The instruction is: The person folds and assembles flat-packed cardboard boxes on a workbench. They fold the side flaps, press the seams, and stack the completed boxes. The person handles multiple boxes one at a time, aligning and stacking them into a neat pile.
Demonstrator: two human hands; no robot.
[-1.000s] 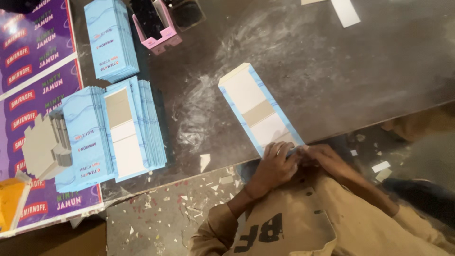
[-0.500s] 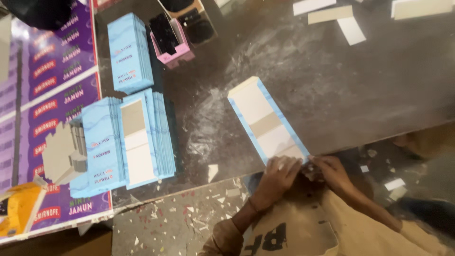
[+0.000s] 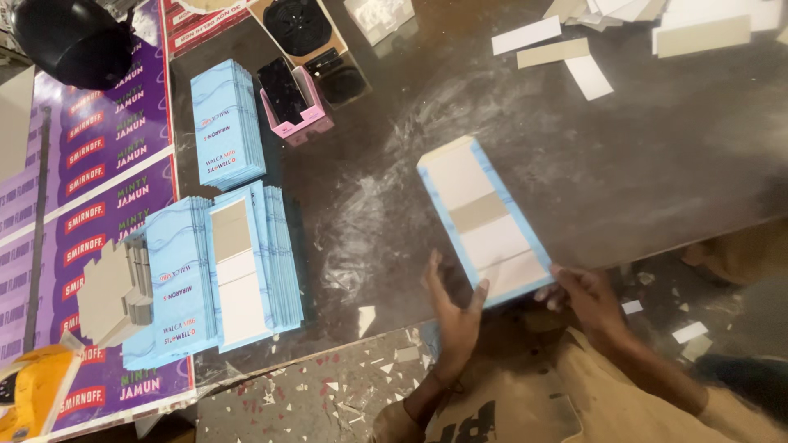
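Hands at the table edge: my left hand [image 3: 453,308] and right hand [image 3: 584,294] pinch the near corners of a blue-bordered card [image 3: 484,220] lying flat on the dark table [image 3: 640,164] (white and grey panels facing up). Farther left sit blue stacks [image 3: 222,271], beyond them a pink box [image 3: 297,102], and loose strips [image 3: 566,53] at the far edge.

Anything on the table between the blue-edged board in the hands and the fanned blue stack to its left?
In the head view, only bare dark table smeared with white dust separates the blue-edged board from the fanned blue stack.
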